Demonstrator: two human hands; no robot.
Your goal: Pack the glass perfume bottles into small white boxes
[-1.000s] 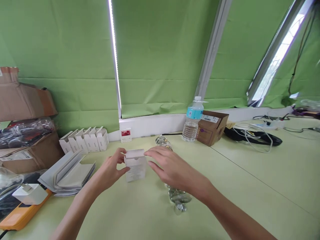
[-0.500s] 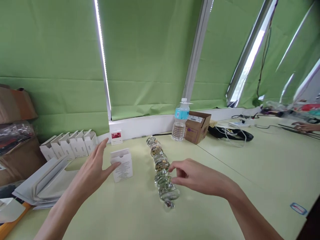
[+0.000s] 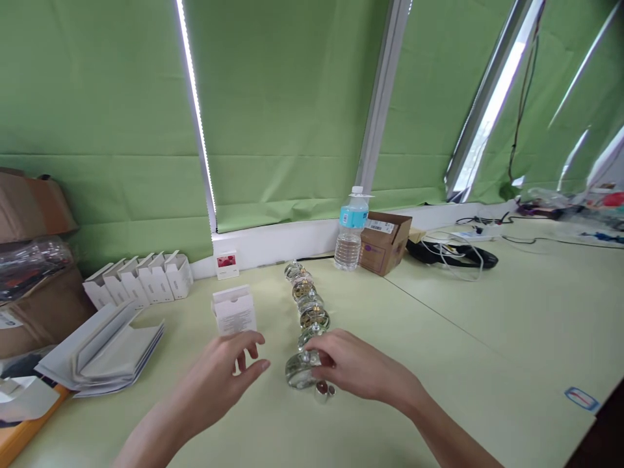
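A row of clear glass bottles [image 3: 306, 307] runs down the middle of the pale green table [image 3: 439, 338]. My right hand [image 3: 351, 366] is closed round the nearest glass bottle [image 3: 298, 370] at the row's front end. My left hand [image 3: 229, 367] hovers just left of it, fingers apart and holding nothing. A small white box [image 3: 234, 312] with its flap up stands behind my left hand.
Folded white boxes [image 3: 139, 279] line the back left; flat box blanks [image 3: 104, 348] are stacked beside them. A water bottle [image 3: 350, 229] and a brown carton [image 3: 386, 242] stand by the window sill. Black cables [image 3: 458, 253] lie to the right. Cardboard boxes [image 3: 34, 260] stand at far left.
My left hand let go of the white box and came back toward me. My right hand moved from the box to the bottle row and closed on the nearest bottle.
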